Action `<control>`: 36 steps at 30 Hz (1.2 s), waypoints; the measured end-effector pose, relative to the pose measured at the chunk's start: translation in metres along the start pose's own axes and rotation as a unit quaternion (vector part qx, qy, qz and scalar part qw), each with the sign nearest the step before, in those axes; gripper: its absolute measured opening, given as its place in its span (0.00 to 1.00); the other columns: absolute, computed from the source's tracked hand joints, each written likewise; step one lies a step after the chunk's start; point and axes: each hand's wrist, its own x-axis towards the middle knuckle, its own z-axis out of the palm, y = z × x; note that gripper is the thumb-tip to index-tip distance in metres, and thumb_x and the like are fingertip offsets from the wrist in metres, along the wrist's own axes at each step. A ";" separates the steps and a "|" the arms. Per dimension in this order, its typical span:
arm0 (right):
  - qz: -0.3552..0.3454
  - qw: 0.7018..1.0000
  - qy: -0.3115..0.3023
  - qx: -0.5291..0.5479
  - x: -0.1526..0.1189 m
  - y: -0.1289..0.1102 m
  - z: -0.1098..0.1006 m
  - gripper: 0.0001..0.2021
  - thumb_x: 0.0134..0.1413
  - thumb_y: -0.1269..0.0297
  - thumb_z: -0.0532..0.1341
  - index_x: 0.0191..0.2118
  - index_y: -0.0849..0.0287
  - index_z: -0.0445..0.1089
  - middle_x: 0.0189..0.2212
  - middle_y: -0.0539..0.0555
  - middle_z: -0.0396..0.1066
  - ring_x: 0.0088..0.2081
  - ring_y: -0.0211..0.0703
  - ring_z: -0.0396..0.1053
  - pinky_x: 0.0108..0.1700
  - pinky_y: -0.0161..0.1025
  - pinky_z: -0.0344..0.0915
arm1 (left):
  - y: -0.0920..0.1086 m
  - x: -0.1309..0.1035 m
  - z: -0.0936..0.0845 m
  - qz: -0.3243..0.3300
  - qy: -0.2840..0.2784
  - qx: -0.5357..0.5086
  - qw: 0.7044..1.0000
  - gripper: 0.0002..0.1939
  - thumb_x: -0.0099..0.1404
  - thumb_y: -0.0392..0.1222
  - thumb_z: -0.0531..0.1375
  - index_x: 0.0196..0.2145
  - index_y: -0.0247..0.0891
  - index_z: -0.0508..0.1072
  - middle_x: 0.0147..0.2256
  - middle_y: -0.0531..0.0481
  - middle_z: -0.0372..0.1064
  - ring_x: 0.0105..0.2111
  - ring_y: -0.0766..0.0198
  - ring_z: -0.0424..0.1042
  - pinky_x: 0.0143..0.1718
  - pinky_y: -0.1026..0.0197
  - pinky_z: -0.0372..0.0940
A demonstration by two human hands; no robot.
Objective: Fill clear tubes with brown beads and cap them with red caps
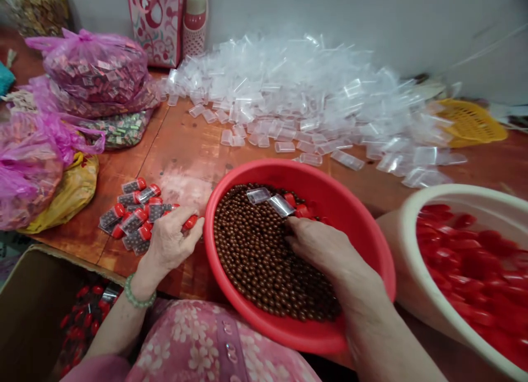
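My left hand [171, 242] is closed around a small container whose red cap [190, 222] shows between thumb and fingers; its body is hidden. Beside that hand lies a pile of clear containers with red caps [134, 221], filled with dark balls. My right hand [319, 244] reaches into a red basin [350, 200], its fingers curled, tips hidden from me. Brown balls [264, 255] fill much of the basin. Two clear plastic tubes lie on them; the nearer tube [281, 205] meets my right fingertips, and whether they grip it is unclear. Red caps [303, 210] sit just behind.
Loose clear tubes [289, 90] are heaped along the wall, with a yellow basket [470, 122] at their right. A white tub [412, 244] of red caps stands at right. Pink bags [94, 68] crowd the left. A cardboard box [25, 305] holds capped containers at lower left.
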 end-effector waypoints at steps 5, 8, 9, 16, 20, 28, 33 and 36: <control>-0.027 0.997 0.027 0.061 -0.009 -0.007 -0.009 0.08 0.60 0.68 0.53 0.38 0.59 0.69 0.32 0.58 0.76 0.32 0.47 0.74 0.31 0.38 0.55 | -0.019 0.004 -0.024 0.034 -0.006 0.326 0.945 0.13 0.64 0.48 0.58 0.40 0.36 0.75 0.39 0.39 0.74 0.43 0.48 0.69 0.47 0.51 0.61; -0.055 0.995 0.031 0.080 -0.012 -0.006 -0.014 0.08 0.61 0.68 0.53 0.36 0.59 0.69 0.31 0.56 0.75 0.32 0.43 0.72 0.32 0.37 0.55 | -0.021 0.010 -0.035 0.042 -0.034 0.438 0.898 0.18 0.62 0.51 0.60 0.43 0.33 0.73 0.46 0.34 0.72 0.48 0.42 0.67 0.48 0.44 0.63; -0.064 0.994 0.031 0.084 -0.012 -0.005 -0.016 0.08 0.61 0.68 0.53 0.35 0.59 0.69 0.32 0.56 0.75 0.32 0.43 0.72 0.33 0.37 0.56 | -0.020 0.013 -0.035 0.055 -0.027 0.443 0.895 0.20 0.62 0.51 0.60 0.44 0.32 0.72 0.47 0.34 0.71 0.49 0.42 0.67 0.49 0.44 0.63; -0.125 0.980 0.151 0.028 0.016 -0.003 -0.032 0.09 0.63 0.67 0.54 0.43 0.61 0.70 0.43 0.61 0.72 0.43 0.49 0.69 0.43 0.40 0.61 | 0.022 0.031 0.019 0.208 -0.001 0.226 0.952 0.11 0.67 0.42 0.56 0.43 0.33 0.71 0.40 0.42 0.73 0.43 0.56 0.70 0.48 0.53 0.67; -0.180 0.973 0.141 -0.020 0.052 -0.011 -0.045 0.19 0.58 0.75 0.53 0.55 0.61 0.65 0.50 0.62 0.69 0.47 0.50 0.68 0.46 0.41 0.62 | 0.034 0.034 0.055 0.246 -0.047 0.208 0.946 0.09 0.68 0.33 0.53 0.42 0.31 0.72 0.41 0.41 0.73 0.44 0.56 0.70 0.49 0.52 0.68; -0.249 0.959 0.120 -0.058 0.064 -0.027 -0.041 0.13 0.59 0.76 0.51 0.44 0.68 0.71 0.43 0.67 0.69 0.40 0.51 0.72 0.38 0.41 0.64 | 0.027 0.036 0.059 0.230 -0.065 0.203 0.950 0.15 0.65 0.27 0.50 0.45 0.27 0.72 0.43 0.38 0.73 0.45 0.55 0.70 0.51 0.52 0.68; -0.352 0.929 0.102 -0.043 0.049 -0.062 -0.013 0.15 0.59 0.79 0.48 0.42 0.69 0.72 0.41 0.68 0.73 0.44 0.54 0.71 0.44 0.47 0.65 | 0.027 0.037 0.061 0.224 -0.052 0.194 0.954 0.18 0.65 0.28 0.48 0.48 0.25 0.71 0.43 0.36 0.73 0.45 0.54 0.71 0.49 0.52 0.69; -0.400 0.913 0.075 -0.008 0.046 -0.068 -0.001 0.15 0.57 0.79 0.52 0.47 0.69 0.71 0.43 0.65 0.74 0.44 0.51 0.72 0.46 0.44 0.66 | 0.026 0.037 0.061 0.218 -0.053 0.185 0.957 0.19 0.65 0.29 0.47 0.49 0.25 0.71 0.44 0.36 0.73 0.46 0.54 0.71 0.49 0.51 0.69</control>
